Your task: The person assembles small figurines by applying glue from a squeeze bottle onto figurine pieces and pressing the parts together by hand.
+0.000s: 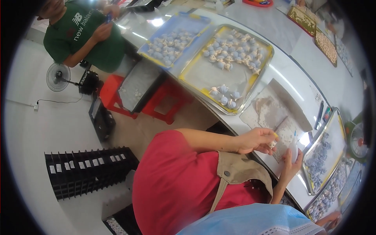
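Note:
My left hand (255, 141) pinches a small cream figurine piece (272, 144) with a touch of yellow at its top. Close beside it, my right hand (291, 161) is wrapped round a white squeeze bottle (295, 150) with a narrow blue tip pointing up. Both hands are over the near edge of a stained cardboard sheet (270, 100) on the white table. A thin dark stick (281, 123) lies on that sheet. Beyond it stands a metal tray (188, 72) with yellow edging, holding many grey-blue and cream figurines (231, 49).
A blue tray (203, 19) of similar figurines is at the far left. Another tray (340, 121) with grey-blue parts stands on the right. Red stools (111, 92) carry a dark bin (137, 84). A person in a green shirt (80, 33) works at left; another person's hand (333, 219) shows lower right.

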`<state>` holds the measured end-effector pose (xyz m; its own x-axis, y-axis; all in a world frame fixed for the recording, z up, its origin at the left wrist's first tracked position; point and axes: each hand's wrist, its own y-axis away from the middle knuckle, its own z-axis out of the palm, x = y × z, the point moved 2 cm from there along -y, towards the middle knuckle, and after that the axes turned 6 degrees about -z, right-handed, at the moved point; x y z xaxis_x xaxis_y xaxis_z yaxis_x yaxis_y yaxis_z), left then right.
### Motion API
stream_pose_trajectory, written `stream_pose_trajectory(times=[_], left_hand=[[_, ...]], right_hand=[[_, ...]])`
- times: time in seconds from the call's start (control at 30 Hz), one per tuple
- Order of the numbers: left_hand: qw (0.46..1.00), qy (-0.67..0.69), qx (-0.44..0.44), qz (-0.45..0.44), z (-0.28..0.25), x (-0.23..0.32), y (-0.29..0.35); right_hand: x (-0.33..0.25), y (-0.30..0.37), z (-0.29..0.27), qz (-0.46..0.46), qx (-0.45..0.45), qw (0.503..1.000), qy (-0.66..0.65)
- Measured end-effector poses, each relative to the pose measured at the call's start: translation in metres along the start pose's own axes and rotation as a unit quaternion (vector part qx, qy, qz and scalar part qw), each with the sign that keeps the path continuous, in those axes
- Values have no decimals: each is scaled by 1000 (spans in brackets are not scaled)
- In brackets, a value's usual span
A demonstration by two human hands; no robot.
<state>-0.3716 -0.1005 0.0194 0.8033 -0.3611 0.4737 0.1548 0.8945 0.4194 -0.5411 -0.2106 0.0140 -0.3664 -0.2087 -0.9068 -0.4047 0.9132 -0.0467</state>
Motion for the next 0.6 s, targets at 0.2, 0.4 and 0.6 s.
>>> stream_pose_trajectory(times=[0.2,0.4,0.6], left_hand=[[997,-40,-12,57,0,-2,-8],[984,-146,33,92,8,10,0],[980,-172,31,96,19,4,-5]], right_hand=[[2,-1,-3,10,34,999,-39],[-3,4,-13,44,65,981,-180],[-10,22,-36,31,65,961,-268]])
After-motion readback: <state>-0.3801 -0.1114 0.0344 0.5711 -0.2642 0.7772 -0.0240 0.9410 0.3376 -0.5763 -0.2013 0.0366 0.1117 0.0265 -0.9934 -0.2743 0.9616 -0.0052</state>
